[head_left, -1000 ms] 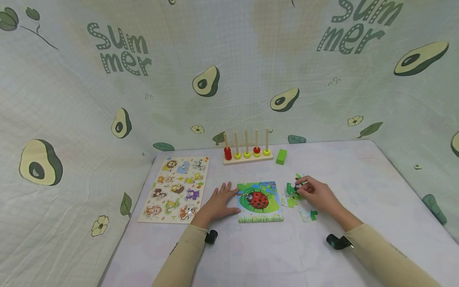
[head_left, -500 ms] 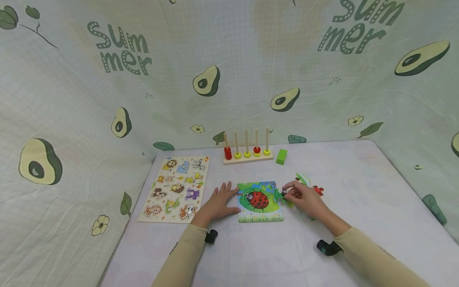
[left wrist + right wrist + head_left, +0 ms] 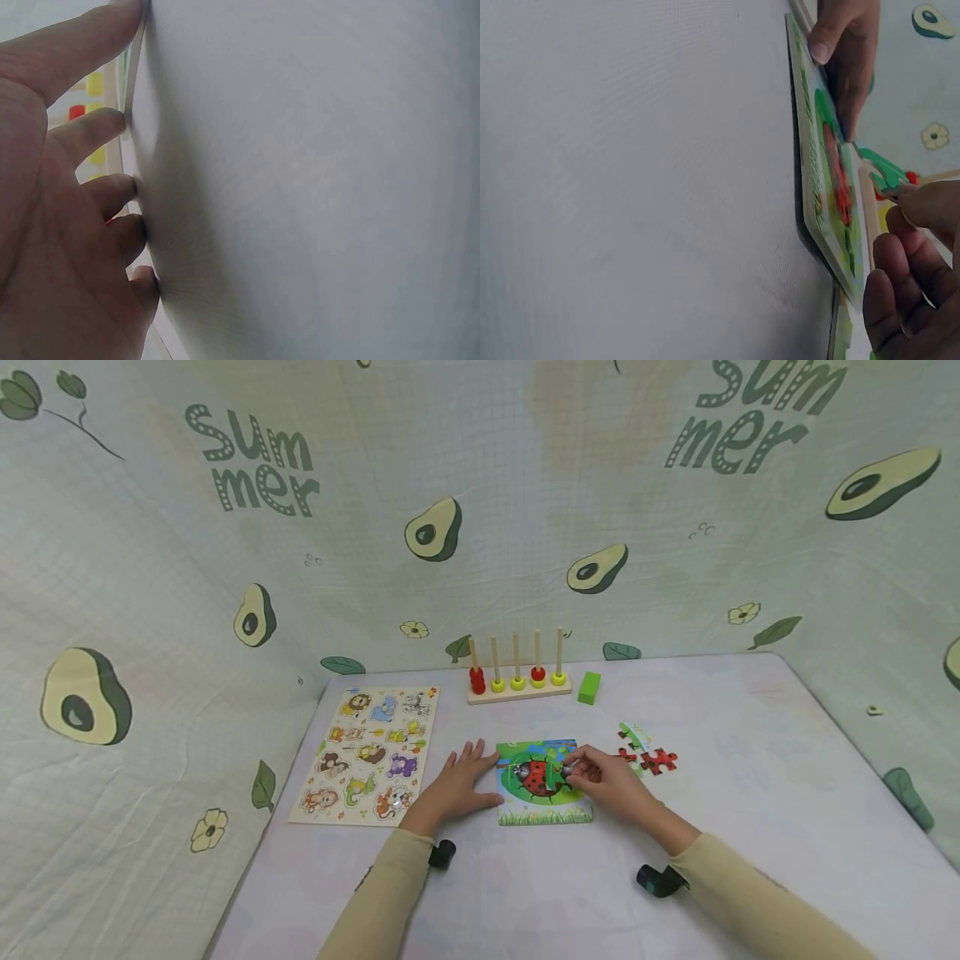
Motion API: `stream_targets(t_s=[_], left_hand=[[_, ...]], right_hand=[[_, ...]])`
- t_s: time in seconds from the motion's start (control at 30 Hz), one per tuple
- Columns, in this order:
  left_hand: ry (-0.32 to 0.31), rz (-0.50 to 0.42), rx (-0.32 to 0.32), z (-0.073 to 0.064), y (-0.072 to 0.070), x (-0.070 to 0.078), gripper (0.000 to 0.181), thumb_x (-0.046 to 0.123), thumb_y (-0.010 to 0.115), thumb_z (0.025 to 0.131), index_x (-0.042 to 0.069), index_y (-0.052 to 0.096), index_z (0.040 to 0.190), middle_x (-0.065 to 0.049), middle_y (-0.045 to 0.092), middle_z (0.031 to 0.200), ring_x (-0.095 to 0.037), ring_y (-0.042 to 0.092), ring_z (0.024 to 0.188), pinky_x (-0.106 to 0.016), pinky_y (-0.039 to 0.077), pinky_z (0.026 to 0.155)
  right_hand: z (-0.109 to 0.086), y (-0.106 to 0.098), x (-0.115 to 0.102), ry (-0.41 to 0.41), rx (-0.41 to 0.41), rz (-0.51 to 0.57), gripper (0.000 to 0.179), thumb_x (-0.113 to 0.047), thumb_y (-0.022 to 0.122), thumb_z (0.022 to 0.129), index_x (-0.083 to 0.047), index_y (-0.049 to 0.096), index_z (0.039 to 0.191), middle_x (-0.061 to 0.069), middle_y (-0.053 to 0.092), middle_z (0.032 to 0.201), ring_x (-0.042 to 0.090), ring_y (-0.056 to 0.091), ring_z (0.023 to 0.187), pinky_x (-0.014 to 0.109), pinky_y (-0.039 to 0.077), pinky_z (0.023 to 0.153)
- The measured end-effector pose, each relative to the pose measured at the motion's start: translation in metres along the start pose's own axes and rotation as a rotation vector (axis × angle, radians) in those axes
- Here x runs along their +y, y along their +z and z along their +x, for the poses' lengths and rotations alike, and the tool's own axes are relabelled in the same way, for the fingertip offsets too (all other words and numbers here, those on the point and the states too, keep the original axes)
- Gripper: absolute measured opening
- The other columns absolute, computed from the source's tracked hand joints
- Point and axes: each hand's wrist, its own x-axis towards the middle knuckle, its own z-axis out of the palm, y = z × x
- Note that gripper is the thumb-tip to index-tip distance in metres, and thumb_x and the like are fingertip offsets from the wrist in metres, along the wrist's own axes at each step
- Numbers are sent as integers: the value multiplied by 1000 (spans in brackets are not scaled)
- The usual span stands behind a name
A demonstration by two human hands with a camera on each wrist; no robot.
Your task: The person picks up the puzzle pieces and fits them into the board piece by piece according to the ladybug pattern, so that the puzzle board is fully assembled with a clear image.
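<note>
A square ladybug puzzle board [image 3: 543,818] lies flat on the table. My left hand [image 3: 459,783] rests at its left edge, with fingers spread and thumb against the side; in the left wrist view the fingertips of that hand [image 3: 67,232] are down on the tabletop. Between thumb and fingers my right hand [image 3: 615,783] pinches a green jigsaw piece [image 3: 554,776], held over the right part of the ladybug picture. From the right wrist view, the same jigsaw piece [image 3: 885,171] is raised above the board's surface.
Right of the board lie several loose jigsaw pieces [image 3: 660,762], red and green-white. Behind stand a peg stand [image 3: 517,695] with red and yellow rings and a green block [image 3: 588,688]. An animal puzzle board [image 3: 345,814] lies at the left.
My right hand has carried the green jigsaw piece leftward from among the loose pieces to over the ladybug board. My left hand has stayed in place.
</note>
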Motion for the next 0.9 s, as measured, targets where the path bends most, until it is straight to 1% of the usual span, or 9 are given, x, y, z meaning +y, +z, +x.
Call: stream_targets(t_s=[0.17, 0.4, 0.53, 0.67, 0.9], left_hand=[[1, -2, -1, 1, 0, 0, 83, 52, 72, 91, 21, 37, 159, -11, 14, 169, -28, 4, 157, -48, 2, 127], [-2, -9, -4, 1, 0, 0, 83, 53, 72, 90, 21, 37, 159, -11, 14, 169, -28, 4, 157, -48, 1, 127], [0, -3, -1, 1, 0, -1, 83, 53, 71, 91, 21, 37, 159, -11, 14, 169, -29, 4, 157, -49, 2, 127], [0, 6, -2, 1, -1, -1, 83, 53, 71, 91, 22, 37, 160, -11, 14, 169, -28, 4, 157, -48, 2, 127], [5, -3, 5, -1, -1, 0, 82, 53, 71, 91, 21, 38, 159, -11, 15, 169, -28, 5, 157, -49, 3, 127]], right_hand=[[4, 11, -3, -42, -16, 21, 19, -13, 74, 94, -8, 69, 112, -6, 66, 85, 5, 59, 73, 23, 52, 64], [12, 26, -9, 1, -57, 15, 18, -17, 73, 96, -16, 69, 114, -10, 65, 86, 5, 59, 73, 24, 51, 66], [17, 33, -15, -15, -66, 20, 19, -16, 72, 96, -14, 68, 115, -11, 65, 86, 6, 59, 74, 25, 51, 68], [21, 40, -19, -30, -74, 3, 19, -15, 71, 96, -14, 69, 115, -11, 64, 86, 5, 58, 75, 25, 51, 68], [28, 51, -21, 1, -71, -47, 17, -16, 72, 96, -15, 69, 113, -11, 62, 85, 4, 56, 73, 24, 51, 66]])
